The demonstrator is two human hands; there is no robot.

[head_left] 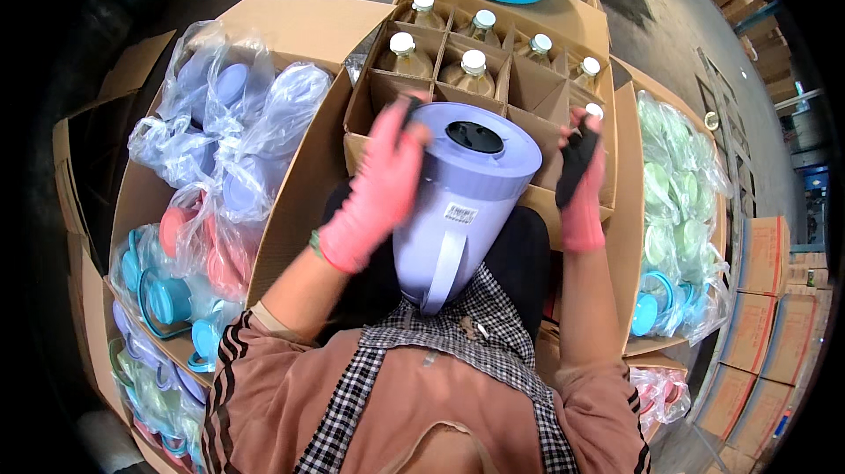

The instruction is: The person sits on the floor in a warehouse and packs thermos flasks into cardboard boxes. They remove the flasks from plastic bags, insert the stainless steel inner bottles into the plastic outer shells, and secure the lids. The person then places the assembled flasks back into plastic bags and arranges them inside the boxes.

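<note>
Just beyond the jug [458, 195], a carton [539, 89] holds bottles [473, 78].

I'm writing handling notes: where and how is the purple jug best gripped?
Probably by the handle of the purple jug, approaching from the wearer's side: it juts out that way, below the label. The broad round lid looks harder to grip one-handed.

The jug [484, 232] is lavender, its cap [475, 137] black. The gloves [378, 188] are pink and black; the apron [497, 333] is black-and-white checked.
</note>
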